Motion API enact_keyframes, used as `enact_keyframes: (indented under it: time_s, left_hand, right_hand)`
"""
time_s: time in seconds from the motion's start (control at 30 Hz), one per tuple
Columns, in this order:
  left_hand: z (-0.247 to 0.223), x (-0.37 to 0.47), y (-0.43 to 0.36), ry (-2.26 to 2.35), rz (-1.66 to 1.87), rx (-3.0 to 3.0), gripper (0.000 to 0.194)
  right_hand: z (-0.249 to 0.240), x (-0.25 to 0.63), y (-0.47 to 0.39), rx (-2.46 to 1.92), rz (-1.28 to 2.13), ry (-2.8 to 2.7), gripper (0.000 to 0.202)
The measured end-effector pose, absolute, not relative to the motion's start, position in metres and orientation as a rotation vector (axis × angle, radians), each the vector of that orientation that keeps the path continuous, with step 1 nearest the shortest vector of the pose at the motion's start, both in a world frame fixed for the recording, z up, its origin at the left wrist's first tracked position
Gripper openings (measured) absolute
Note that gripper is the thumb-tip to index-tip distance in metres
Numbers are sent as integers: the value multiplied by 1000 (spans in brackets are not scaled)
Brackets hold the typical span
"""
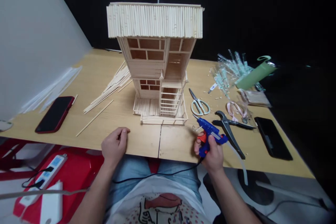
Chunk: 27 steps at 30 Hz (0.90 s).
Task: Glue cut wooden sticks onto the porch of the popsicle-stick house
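Observation:
My right hand (pixel 212 154) is wrapped around the handle of a blue hot glue gun (pixel 210 129) with a red trigger. A clear glue stick (pixel 243 168) sticks out of its back, and its nozzle points up and left, toward the model's front right corner. My left hand (pixel 114 145) rests at the table's front edge, fingers curled in with nothing seen in them. Between and beyond my hands stands a two-storey model house (pixel 154 63) of thin wooden sticks, with a slatted roof, a ladder-like stair and a fenced porch.
Loose wooden sticks (pixel 110 85) lie left of the house, near a red-cased phone (pixel 55 114). On the right are scissors (pixel 198 103), dark-handled cutters (pixel 229 134), a black phone (pixel 273 138), a green roll (pixel 256 74) and plastic packets (pixel 223 77). A cord (pixel 162 174) crosses my lap.

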<state>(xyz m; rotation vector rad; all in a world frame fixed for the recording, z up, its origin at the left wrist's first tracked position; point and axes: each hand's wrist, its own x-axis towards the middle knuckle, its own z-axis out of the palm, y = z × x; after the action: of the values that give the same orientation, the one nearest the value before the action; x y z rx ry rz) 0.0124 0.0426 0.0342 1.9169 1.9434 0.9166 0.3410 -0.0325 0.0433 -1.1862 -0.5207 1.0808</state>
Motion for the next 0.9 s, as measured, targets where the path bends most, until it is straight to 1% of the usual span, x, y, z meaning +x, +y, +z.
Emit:
enact_keyframes:
  time_s: [0.13, 0.43, 0.67, 0.8, 0.9]
  left_hand:
    - [34, 5, 42, 1826, 936, 1883, 32]
    - [29, 2, 42, 1775, 911, 1865, 27]
    - [25, -12, 45, 1548, 879, 1686, 30]
    - [36, -14, 50, 1437, 804, 1710, 31]
    - [60, -8, 56, 1252, 756, 1713, 33]
  right_hand:
    - [46, 339, -29, -1201, 1050, -514, 48]
    - [40, 342, -24, -1234, 992, -491, 50]
    - [39, 341, -21, -1271, 959, -453, 49]
    - [43, 338, -19, -1262, 931, -429, 50]
    - [42, 337, -16, -1248, 883, -404, 50]
